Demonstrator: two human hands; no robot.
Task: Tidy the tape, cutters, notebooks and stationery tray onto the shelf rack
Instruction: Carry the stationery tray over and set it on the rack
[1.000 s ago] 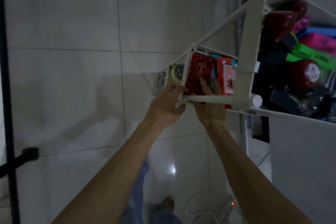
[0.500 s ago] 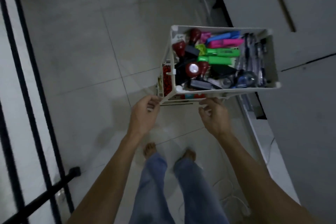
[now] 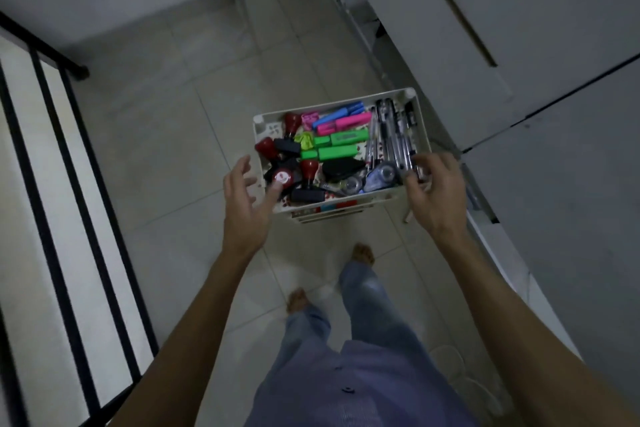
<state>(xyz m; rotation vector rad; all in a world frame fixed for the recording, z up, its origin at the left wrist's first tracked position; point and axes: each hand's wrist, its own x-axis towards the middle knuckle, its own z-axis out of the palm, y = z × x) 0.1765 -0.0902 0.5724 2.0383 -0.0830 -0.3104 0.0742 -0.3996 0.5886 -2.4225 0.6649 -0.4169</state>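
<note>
The white shelf rack (image 3: 257, 121) stands on the tiled floor, seen from straight above. Its top level holds the stationery tray with red stamps (image 3: 266, 146), green highlighters (image 3: 337, 152), pink and blue markers (image 3: 343, 120), clear pens (image 3: 393, 139) and correction tape rollers (image 3: 381, 175). A strip of the lower shelf (image 3: 329, 210) with red and blue covers shows under the front edge. My left hand (image 3: 246, 199) hovers at the rack's left front corner, fingers spread, holding nothing. My right hand (image 3: 437, 189) hangs at the right front corner, fingers loosely curled, holding nothing.
A black metal railing (image 3: 52, 191) runs along the left. Grey cabinet doors (image 3: 554, 114) line the right, with a white ledge (image 3: 498, 246) at their base. My legs and bare feet (image 3: 362, 253) stand just in front of the rack. A white cable (image 3: 460, 378) lies lower right.
I have risen from crouching at the lower shelf to standing over the rack. Both hands left the lower shelf's notebooks and rail and now hover apart at the top level's front corners.
</note>
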